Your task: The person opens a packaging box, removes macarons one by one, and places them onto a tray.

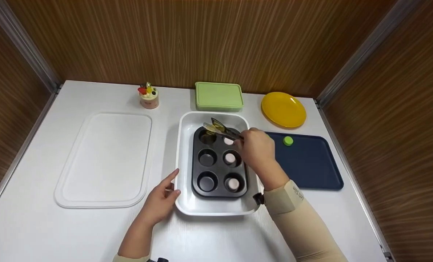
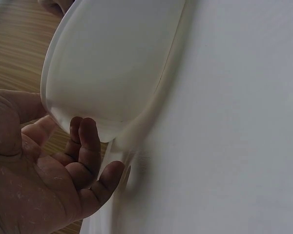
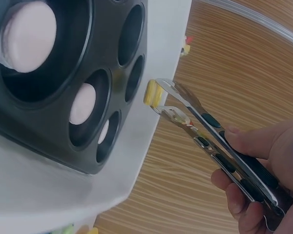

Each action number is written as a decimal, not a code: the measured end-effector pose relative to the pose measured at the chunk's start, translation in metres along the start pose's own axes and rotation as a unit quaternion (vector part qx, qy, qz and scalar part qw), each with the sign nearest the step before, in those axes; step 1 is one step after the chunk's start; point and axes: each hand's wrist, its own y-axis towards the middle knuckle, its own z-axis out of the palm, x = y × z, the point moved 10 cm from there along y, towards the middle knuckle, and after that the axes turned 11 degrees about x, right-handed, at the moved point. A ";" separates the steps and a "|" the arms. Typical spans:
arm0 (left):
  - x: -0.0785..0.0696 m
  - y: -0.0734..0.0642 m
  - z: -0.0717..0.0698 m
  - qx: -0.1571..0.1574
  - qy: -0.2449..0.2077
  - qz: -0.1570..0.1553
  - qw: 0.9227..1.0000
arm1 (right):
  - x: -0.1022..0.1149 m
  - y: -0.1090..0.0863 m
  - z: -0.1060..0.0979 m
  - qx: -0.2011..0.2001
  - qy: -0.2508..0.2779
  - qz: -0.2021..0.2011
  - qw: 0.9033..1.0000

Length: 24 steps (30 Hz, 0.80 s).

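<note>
**Right hand has tongs with yellow macaron over far-left cup of tin**

My head feed puts the right hand (image 1: 258,147) above the right side of the tub (image 1: 185,203), thumb and fingers wrapped round the tongs (image 3: 211,121). The tongs point forward and left of it. On the right wrist cam I see their tips pinching the yellow macaron (image 3: 153,92), edge-on. Head view has the tips over the far-left cup of the tin (image 1: 219,171); I can't tell exact height.

Left hand (image 1: 161,202) is at the tub's near-left side. Index and thumb are spread and touch the rim, the rest loosely bent; I read no firm grip. The tin sits inside the tub, forward and right of this hand.

Three pink macarons (image 1: 233,184) sit in the right column, one per cup, below and nearer than the right hand.

Right of the right hand: blue tray (image 1: 307,163), with a green disc (image 1: 288,141) on it. Beyond and right: yellow plate (image 1: 283,110). Beyond and left: green box (image 1: 219,96).

Left of the left hand: white lid (image 1: 107,160), flat on the table (image 1: 187,236). Well beyond that hand: dessert cup (image 1: 149,100).
</note>
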 end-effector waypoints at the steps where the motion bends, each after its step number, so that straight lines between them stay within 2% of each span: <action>1: 0.000 0.000 0.000 0.000 -0.001 0.000 1.000 | -0.001 0.000 -0.002 -0.001 0.001 0.000 1.000; 16: 0.001 0.002 0.000 0.003 0.000 0.010 1.000 | -0.023 -0.004 -0.030 -0.032 0.018 0.002 0.999; 24: 0.002 0.001 0.001 0.003 -0.005 0.009 1.000 | -0.042 -0.005 -0.040 -0.054 0.030 0.019 0.998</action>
